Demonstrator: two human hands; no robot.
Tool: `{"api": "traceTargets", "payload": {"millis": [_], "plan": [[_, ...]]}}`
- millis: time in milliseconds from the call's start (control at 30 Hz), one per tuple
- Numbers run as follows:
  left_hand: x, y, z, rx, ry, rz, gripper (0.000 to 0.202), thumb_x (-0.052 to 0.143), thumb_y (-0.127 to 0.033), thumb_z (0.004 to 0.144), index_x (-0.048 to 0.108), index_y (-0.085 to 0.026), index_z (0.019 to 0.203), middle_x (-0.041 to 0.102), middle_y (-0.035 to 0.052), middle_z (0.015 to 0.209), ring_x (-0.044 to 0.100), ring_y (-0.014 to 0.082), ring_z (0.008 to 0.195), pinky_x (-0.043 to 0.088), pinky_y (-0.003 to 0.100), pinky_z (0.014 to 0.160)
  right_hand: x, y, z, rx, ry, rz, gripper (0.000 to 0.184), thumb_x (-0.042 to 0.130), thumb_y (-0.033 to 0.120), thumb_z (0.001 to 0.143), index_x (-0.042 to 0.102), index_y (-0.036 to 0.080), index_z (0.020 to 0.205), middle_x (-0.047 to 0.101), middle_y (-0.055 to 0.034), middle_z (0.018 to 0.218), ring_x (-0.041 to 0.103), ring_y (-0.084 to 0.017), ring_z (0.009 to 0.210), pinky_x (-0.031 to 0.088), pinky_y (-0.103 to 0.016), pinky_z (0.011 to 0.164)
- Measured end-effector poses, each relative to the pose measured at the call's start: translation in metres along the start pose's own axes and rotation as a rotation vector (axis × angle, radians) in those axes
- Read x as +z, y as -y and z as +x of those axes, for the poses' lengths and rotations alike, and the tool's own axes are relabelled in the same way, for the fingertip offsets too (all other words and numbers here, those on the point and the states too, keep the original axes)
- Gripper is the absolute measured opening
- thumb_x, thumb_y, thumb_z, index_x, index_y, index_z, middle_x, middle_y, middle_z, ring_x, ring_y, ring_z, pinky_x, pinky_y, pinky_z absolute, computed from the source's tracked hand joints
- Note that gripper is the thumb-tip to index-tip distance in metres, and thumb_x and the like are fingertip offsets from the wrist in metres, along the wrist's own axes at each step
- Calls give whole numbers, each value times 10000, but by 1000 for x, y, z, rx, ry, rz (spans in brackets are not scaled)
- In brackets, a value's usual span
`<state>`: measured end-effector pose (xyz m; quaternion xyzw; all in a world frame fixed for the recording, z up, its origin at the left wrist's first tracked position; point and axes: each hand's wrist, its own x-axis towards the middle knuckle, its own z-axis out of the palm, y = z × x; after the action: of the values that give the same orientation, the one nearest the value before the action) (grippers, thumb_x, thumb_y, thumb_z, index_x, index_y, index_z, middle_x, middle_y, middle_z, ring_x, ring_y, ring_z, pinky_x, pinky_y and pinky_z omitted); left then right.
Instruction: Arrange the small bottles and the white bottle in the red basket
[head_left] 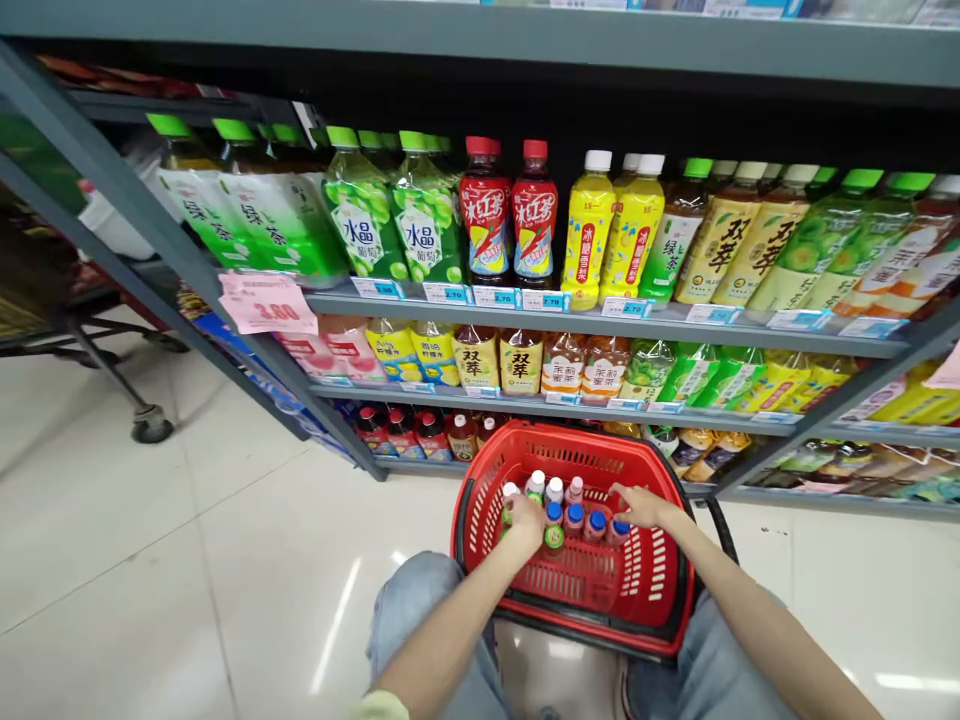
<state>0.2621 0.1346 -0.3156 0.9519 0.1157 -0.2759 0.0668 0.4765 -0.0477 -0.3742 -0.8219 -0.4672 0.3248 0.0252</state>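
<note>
A red shopping basket [570, 585] with a black handle sits on the floor between my knees. Inside it stand several small bottles: a row with blue caps [574, 514], others with white caps [554, 488], and one with a green lid [553, 538]. My left hand [527, 518] reaches in at the left, right against a white-capped bottle [511, 491]; its fingers are blurred and partly hidden, so its grip does not show. At the right, my right hand [643, 506] hovers by the rightmost blue-capped bottle [620, 528], fingers apart and holding nothing visible.
Just beyond the basket rises a grey shelf unit [570, 322] filled with drink bottles, including red iced tea [535, 215] and yellow bottles [586, 235]. A pink price sign [268, 303] juts out at left. A wheeled cart [150, 420] stands on the pale tiled floor [112, 560].
</note>
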Motion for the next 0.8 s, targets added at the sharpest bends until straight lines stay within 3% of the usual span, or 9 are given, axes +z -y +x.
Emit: {"api": "traceTargets", "payload": {"millis": [100,200,267,333,400,467,633,700,800], "plan": [[-11,-14,-7,144,-39,-62,442,505,-328,999,622,-112,1366,690,260,1255,665,413,1175,535,583,961,7,-6,17,19,32,15,823,727,321,783,435,190,1541,519,-237,1522,506,-383,1415,374,-521,1148],[-16,-27,-17,322,-18,-129,476,530,-465,1012,588,-242,1429,701,154,1293,677,345,1181,557,479,982,15,-16,24,-15,54,44,856,681,345,828,343,176,1596,458,-222,1578,493,-315,1439,373,-439,1173],[-17,-28,-18,275,51,-109,465,574,-390,1002,601,-186,1419,684,196,1311,658,365,1218,547,483,1006,18,-24,24,-25,52,66,841,631,381,873,301,144,1609,469,-226,1566,492,-294,1440,362,-423,1186],[-15,-23,-14,144,106,-89,430,592,-254,980,622,-107,1383,666,258,1314,639,406,1239,536,522,1009,20,-31,23,-15,37,78,839,613,408,890,288,121,1609,458,-236,1570,454,-308,1469,314,-466,1222],[-14,-17,-9,52,107,-105,411,571,-126,942,641,-72,1343,652,291,1318,636,434,1232,536,556,983,20,-36,23,6,12,61,827,593,424,911,275,133,1617,425,-230,1597,417,-319,1494,277,-509,1242],[-15,-11,-5,38,74,-130,439,558,-108,935,619,-84,1369,643,278,1342,633,419,1242,529,550,994,20,-36,27,46,15,-33,814,567,430,940,239,175,1640,355,-214,1645,400,-325,1506,283,-529,1238],[-23,-8,-8,140,5,-178,483,555,-372,997,589,-110,1402,655,249,1326,628,383,1254,532,503,1006,20,-7,65,137,61,-258,818,641,256,887,308,220,1632,278,-230,1676,479,-378,1445,380,-502,1166],[-22,-9,-9,129,20,-176,475,580,-360,982,612,-99,1377,665,257,1302,646,392,1219,551,506,968,25,15,90,129,19,-263,739,568,266,944,301,218,1631,351,-225,1639,518,-341,1415,416,-452,1133],[-18,-8,-5,62,45,-186,418,607,-222,944,644,-50,1324,679,273,1271,668,394,1176,570,501,923,41,47,125,105,-13,-269,629,489,276,991,344,238,1602,507,-181,1515,596,-286,1325,463,-383,1054]]}}
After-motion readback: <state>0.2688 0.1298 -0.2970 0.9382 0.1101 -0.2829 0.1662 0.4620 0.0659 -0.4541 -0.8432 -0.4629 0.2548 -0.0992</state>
